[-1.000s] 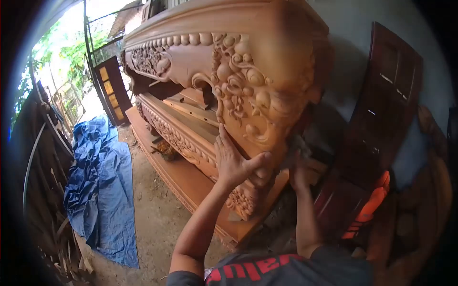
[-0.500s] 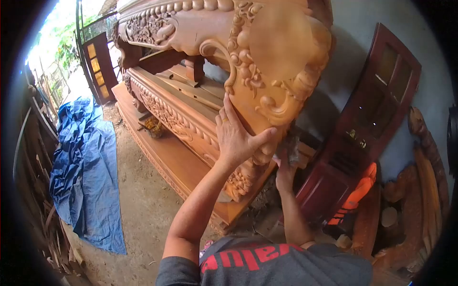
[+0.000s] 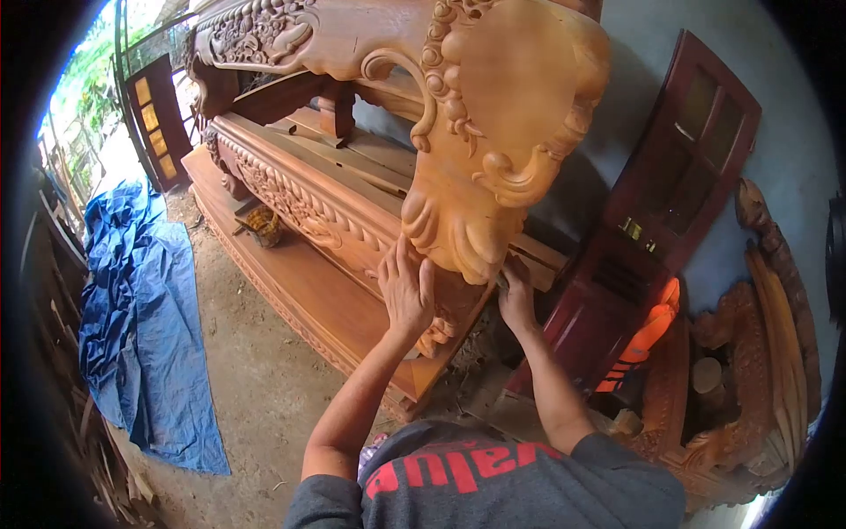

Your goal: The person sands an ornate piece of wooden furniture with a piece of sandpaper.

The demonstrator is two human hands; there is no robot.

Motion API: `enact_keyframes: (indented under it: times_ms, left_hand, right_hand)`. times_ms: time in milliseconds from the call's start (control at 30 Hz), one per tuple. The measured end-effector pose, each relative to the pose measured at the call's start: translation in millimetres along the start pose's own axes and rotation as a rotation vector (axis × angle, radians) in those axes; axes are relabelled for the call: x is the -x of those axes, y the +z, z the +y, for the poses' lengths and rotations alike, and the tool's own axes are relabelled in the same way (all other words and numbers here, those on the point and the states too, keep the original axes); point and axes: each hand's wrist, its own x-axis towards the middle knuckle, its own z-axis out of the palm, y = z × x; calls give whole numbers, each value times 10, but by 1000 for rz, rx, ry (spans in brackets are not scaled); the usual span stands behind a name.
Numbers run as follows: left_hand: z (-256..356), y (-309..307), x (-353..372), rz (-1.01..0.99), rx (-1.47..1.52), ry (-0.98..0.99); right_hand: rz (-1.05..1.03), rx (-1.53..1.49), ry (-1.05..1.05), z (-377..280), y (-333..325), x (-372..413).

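Observation:
A large carved wooden piece of furniture (image 3: pixel 449 181) stands in front, with scrolls and bead-like carving on its corner leg. My left hand (image 3: pixel 407 286), fingers spread and empty, is at the lower left side of that leg, its fingertips near the carved foot. On the leg's other side is my right hand (image 3: pixel 515 291), fingers curled near the foot's lower right edge; something small and greyish shows at its fingertips, too unclear to name. The furniture's long lower base (image 3: pixel 300 291) runs back to the left beneath the carved rail.
A blue tarp (image 3: pixel 159 326) lies on the floor at left. A small yellowish container (image 3: pixel 263 227) rests on the base. Dark red door panels (image 3: pixel 648 212) lean on the right wall, near an orange item (image 3: pixel 648 331) and carved wood pieces (image 3: pixel 749 379).
My left hand has moved down from the middle of the leg to beside its foot. My right hand has shifted slightly up and is less hidden. The camera view has shifted a little.

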Motion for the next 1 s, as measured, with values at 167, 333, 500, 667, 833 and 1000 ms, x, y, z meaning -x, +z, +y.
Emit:
enact_keyframes:
  times_ms: [167, 333, 500, 667, 833, 1000]
  left_hand:
    - [-89, -21, 710, -72, -244, 123]
    - [-395, -221, 1059, -149, -106, 6]
    - [-717, -296, 1345, -262, -85, -262]
    - [-791, -361, 1575, -308, -23, -285]
    - [-1034, -586, 1928, -343, 13, -290]
    - [-1255, -722, 2307, -364, -43, -466]
  right_hand:
    - [-142, 229, -24, -714, -264, 475]
    - [-221, 194, -92, -1221, -376, 594]
    - [-172, 170, -417, -1739, -95, 83]
    - [-240, 463, -439, -1513, 610, -120]
    - [-304, 483, -361, -1382, 70, 320]
    - [-342, 621, -360, -1484, 159, 259]
